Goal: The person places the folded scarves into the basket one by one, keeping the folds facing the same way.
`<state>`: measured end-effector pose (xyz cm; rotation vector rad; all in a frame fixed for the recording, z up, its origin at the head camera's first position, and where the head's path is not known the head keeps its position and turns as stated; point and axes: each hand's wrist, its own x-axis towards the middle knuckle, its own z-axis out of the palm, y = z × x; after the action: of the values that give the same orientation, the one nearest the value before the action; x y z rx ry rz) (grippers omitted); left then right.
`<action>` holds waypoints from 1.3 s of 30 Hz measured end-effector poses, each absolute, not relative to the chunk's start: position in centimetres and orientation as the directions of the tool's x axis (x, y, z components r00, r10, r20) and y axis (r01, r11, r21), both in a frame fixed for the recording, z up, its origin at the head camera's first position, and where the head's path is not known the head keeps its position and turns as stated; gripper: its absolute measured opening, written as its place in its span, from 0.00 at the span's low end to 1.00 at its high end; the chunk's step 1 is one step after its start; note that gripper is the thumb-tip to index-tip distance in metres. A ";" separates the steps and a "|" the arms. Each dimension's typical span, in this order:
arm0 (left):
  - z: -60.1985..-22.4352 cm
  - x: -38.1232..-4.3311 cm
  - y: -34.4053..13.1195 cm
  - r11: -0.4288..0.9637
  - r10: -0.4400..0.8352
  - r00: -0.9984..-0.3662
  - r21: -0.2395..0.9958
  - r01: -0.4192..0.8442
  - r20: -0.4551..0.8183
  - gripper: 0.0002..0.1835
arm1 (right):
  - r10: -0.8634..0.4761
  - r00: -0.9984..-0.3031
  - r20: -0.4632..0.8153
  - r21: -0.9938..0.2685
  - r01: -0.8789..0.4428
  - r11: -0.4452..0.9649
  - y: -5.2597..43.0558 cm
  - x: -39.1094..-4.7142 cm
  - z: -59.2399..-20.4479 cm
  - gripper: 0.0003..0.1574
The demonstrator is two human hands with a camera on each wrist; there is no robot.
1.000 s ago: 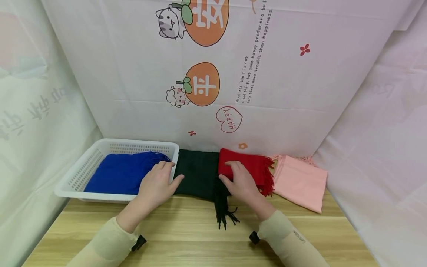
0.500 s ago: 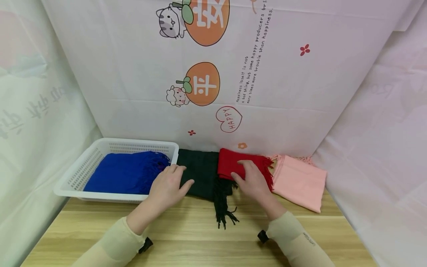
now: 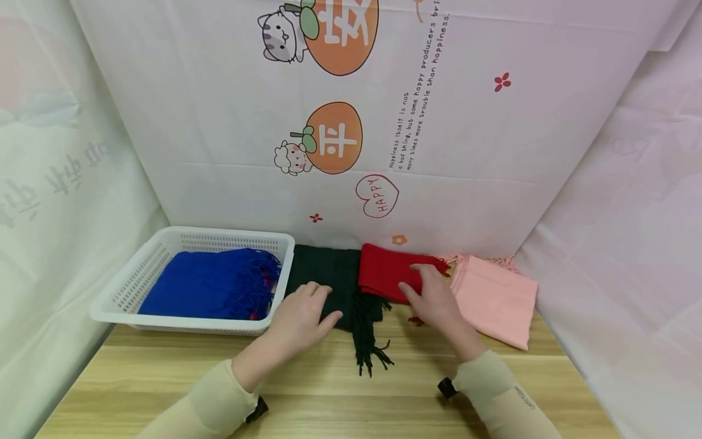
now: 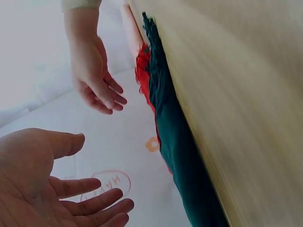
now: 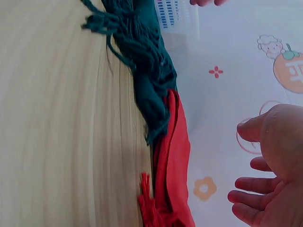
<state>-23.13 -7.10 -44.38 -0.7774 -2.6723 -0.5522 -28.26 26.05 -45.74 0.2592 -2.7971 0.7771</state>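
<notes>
"Where are your hands?"

"Both are in the air, to the right of the white basket (image 3: 128, 292). My left hand (image 3: 301, 320) is the nearer one, just off the basket's front right corner; its fingers are relaxed, the thumb apart from them, only air between. My right hand (image 3: 436, 302) is well to the basket's right, fingers loosely bent and thumb standing away in the same manner."

"What lies near them?"

"Folded, fringed scarves in a row. The dark green scarf (image 3: 329, 268) lies just right of the basket, close under my left hand, its tassels trailing forward onto the wood-grain table (image 3: 340, 402). The red scarf (image 3: 386, 268) is next, farther from the basket, behind my right hand, meeting the green one's edge."

"And the others?"

"The pink scarf (image 3: 496, 299) lies farthest right of the basket. The blue scarf (image 3: 197, 283) sits inside the basket, fringe toward its right wall."
</notes>
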 end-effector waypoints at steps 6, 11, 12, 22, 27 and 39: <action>-44.8 -22.5 -5.8 0.765 0.484 -0.777 0.235 0.599 0.403 0.28 | -0.083 -0.965 0.249 -0.480 -0.198 0.855 27.5 -28.2 -45.7 0.40; -45.0 -22.6 -4.5 0.754 0.498 -0.777 0.250 0.608 0.386 0.29 | -0.076 -0.967 0.243 -0.463 -0.185 0.867 28.7 -28.3 -45.7 0.41; -45.0 -22.5 -4.3 0.750 0.502 -0.776 0.255 0.610 0.380 0.29 | -0.076 -0.968 0.241 -0.458 -0.182 0.870 28.9 -28.4 -45.8 0.41; -45.1 -22.3 -2.0 0.717 0.531 -0.789 0.332 0.613 0.308 0.28 | -0.050 -0.975 0.218 -0.448 -0.145 0.882 31.5 -28.8 -46.8 0.42; -45.3 -22.2 -0.8 0.710 0.524 -0.816 0.404 0.577 0.245 0.29 | -0.041 -0.973 0.225 -0.427 -0.137 0.894 33.2 -29.2 -46.9 0.41; -45.9 -22.4 2.1 0.644 0.537 -0.832 0.566 0.514 0.144 0.29 | 0.009 -0.985 0.170 -0.417 -0.064 0.906 36.4 -29.6 -47.1 0.45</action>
<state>-22.39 2.10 -45.90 -0.9210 -2.8825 -0.9741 -29.59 36.40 -47.08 0.0418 -2.9018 0.6438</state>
